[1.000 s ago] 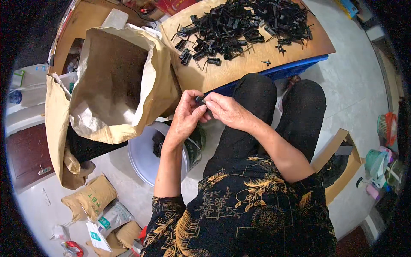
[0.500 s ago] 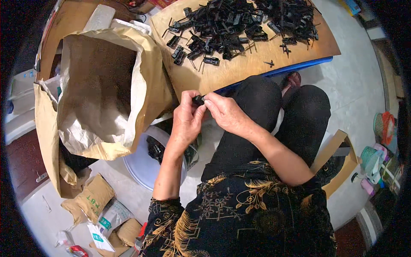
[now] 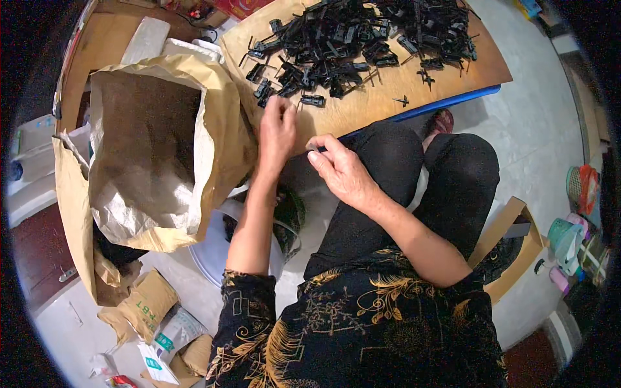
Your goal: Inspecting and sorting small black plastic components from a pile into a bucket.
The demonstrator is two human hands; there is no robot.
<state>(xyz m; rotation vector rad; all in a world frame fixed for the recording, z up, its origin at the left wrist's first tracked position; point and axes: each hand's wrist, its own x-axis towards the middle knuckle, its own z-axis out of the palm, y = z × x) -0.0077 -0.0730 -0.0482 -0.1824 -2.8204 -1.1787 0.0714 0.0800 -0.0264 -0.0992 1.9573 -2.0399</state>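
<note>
A large heap of black plastic parts (image 3: 349, 45), several with thin rods sticking out, lies on the wooden tabletop (image 3: 362, 113). My left hand (image 3: 278, 129) is over the table's near left edge, its fingers curled beside a few loose black parts. A single black part (image 3: 313, 101) rests just right of those fingers, which are blurred and partly hidden. Over my lap, short of the table edge, my right hand (image 3: 346, 171) pinches a small dark plastic piece (image 3: 313, 148) between thumb and forefinger. Most of that piece is covered by the fingers.
A big open tan sack (image 3: 226, 142) stands left of my left arm. Below it sits a pale bucket (image 3: 207, 255), partly behind my forearm. Filled brown packets (image 3: 142, 304) lie on the floor at lower left. An open cardboard box (image 3: 511, 258) is at my right.
My hands, together before, have come apart. The left moved forward to the loose parts on the table; the right stayed near its place with a small dark piece between its fingertips.
</note>
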